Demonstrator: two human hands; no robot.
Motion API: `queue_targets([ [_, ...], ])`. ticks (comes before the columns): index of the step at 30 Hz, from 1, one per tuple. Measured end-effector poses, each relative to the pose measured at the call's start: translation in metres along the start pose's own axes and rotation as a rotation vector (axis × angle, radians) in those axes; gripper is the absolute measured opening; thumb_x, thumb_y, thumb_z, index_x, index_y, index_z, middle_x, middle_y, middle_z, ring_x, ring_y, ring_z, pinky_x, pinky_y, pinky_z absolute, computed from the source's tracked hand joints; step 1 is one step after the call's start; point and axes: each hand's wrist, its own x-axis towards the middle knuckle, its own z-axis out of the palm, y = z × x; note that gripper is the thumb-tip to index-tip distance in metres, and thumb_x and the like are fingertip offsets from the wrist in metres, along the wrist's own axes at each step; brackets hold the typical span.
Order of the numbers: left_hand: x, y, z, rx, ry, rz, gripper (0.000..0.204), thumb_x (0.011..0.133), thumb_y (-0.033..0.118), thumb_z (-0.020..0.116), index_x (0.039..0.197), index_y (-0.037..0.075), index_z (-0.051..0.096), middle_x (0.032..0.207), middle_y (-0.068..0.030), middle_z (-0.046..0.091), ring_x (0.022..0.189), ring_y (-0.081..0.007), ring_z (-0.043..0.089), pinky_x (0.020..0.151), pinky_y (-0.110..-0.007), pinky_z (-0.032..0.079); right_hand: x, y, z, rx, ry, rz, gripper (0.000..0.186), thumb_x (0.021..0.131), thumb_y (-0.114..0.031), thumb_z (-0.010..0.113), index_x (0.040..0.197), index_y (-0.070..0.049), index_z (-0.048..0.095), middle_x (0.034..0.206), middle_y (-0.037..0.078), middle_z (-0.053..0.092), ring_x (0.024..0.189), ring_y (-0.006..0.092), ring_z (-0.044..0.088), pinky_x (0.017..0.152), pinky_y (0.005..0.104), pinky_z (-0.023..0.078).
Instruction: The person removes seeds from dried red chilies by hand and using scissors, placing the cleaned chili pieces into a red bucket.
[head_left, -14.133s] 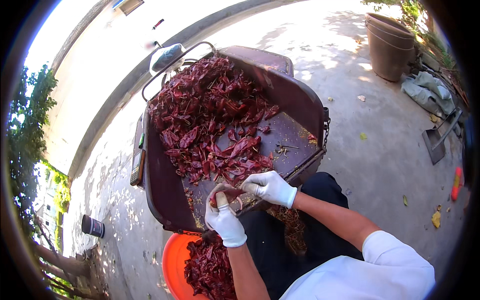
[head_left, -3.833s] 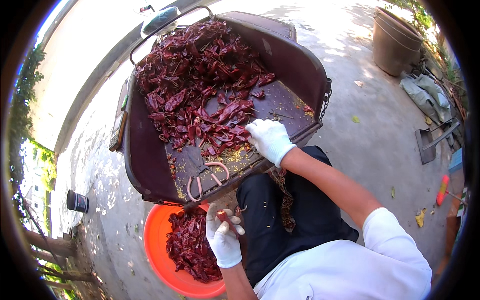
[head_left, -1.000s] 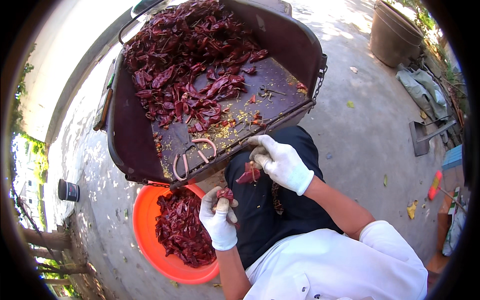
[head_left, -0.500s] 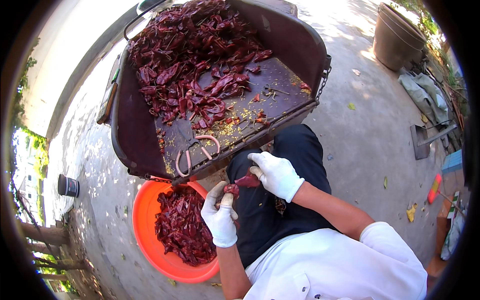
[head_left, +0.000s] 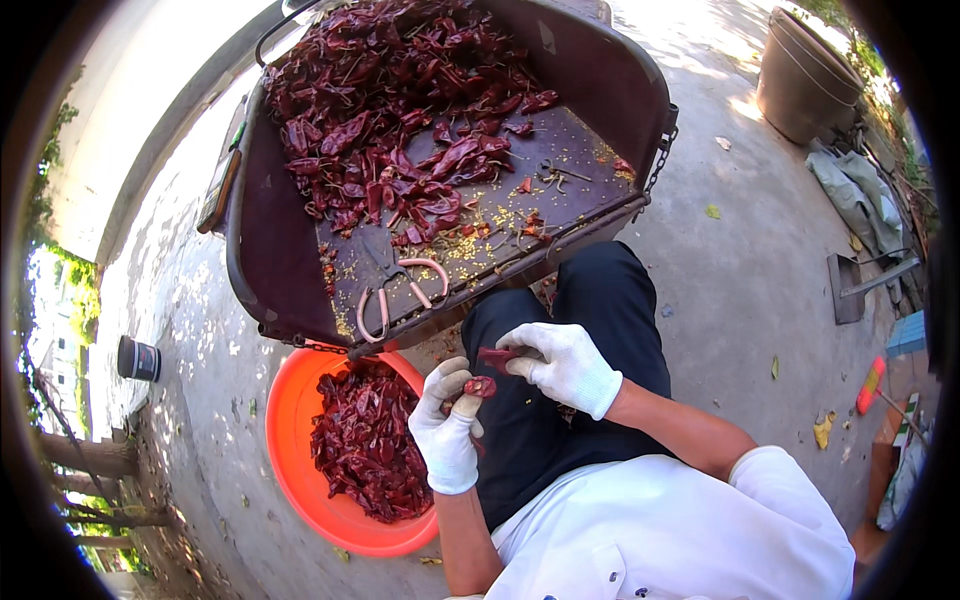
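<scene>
Both my hands wear white gloves and meet above my dark trousers. My left hand (head_left: 447, 430) pinches a dried red chili (head_left: 481, 386) between thumb and fingers, its torn or cut end upward. Close by on the right, my right hand (head_left: 565, 365) grips a dark red chili piece (head_left: 495, 358), apart from the left one. Ahead is a brown metal cart bed (head_left: 610, 95) with a heap of dried chilies (head_left: 400, 90). Pink-handled scissors (head_left: 384, 310) lie near its front edge among yellow seeds and stems. Left of my knees, an orange tub (head_left: 290, 485) holds more chilies (head_left: 365, 450).
A chain (head_left: 660, 160) hangs at the cart's right corner. A black pot (head_left: 138, 359) is on the concrete at left. On the right are a large brown bucket (head_left: 808, 85), a grey cloth (head_left: 855, 195), a metal dustpan-like tool (head_left: 850, 290) and a red brush head (head_left: 870, 386).
The right hand has come lower and nearer my body with its chili piece. The left hand has tilted its chili outward to the right. The view has shifted slightly.
</scene>
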Motion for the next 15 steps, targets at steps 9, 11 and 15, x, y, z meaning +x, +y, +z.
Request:
queue_targets([
  [9, -0.005, 0.003, 0.000, 0.073, -0.056, -0.028, 0.023, 0.083, 0.005, 0.076, 0.104, -0.003, 0.069, 0.120, -0.0115, 0.065, 0.063, -0.0034, 0.054, 0.049, -0.016, 0.040, -0.005, -0.007, 0.019, 0.075, -0.050, -0.177, 0.023, 0.085, 0.000, 0.068, 0.104, 0.000, 0.056, 0.088, 0.019, 0.071, 0.083, 0.0312, 0.073, 0.073, 0.0364, 0.059],
  [11, -0.010, 0.002, -0.003, 0.069, 0.026, -0.071, 0.023, 0.083, 0.004, 0.076, 0.104, -0.002, 0.069, 0.109, -0.0090, 0.067, 0.059, -0.0029, 0.053, 0.048, -0.016, 0.039, -0.006, -0.007, 0.023, 0.143, -0.093, -0.157, 0.021, 0.087, -0.001, 0.065, 0.106, 0.001, 0.056, 0.089, 0.019, 0.071, 0.085, 0.0322, 0.073, 0.072, 0.0370, 0.059],
  [15, -0.009, -0.002, -0.002, 0.080, 0.171, -0.036, 0.022, 0.084, 0.002, 0.075, 0.104, -0.003, 0.069, 0.090, -0.0035, 0.067, 0.054, -0.0025, 0.049, 0.045, -0.017, 0.037, -0.009, -0.013, 0.027, 0.163, -0.103, -0.138, 0.024, 0.088, -0.003, 0.065, 0.111, 0.001, 0.058, 0.090, 0.018, 0.071, 0.084, 0.0286, 0.073, 0.071, 0.0354, 0.058],
])
